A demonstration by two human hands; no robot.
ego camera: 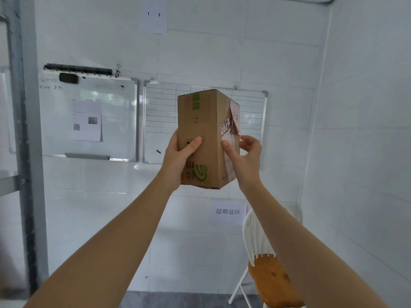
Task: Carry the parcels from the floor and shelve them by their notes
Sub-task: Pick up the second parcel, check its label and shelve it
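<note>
I hold a tall brown cardboard parcel (205,130) with green print upright at chest height, out in front of me. My left hand (180,156) grips its lower left side, thumb across the front face. My right hand (243,155) presses on its right face, thumb on the corner edge. A pink note (233,116) with scribbled writing is stuck on that right face, partly peeled at the top.
A metal shelf frame (24,130) stands at the left edge. On the wall ahead hang two whiteboards (89,116), a paper sign reading "1 - 3" (154,15) above and a Chinese paper sign (228,211) lower down. A white chair with a wooden seat (270,283) stands at the bottom right.
</note>
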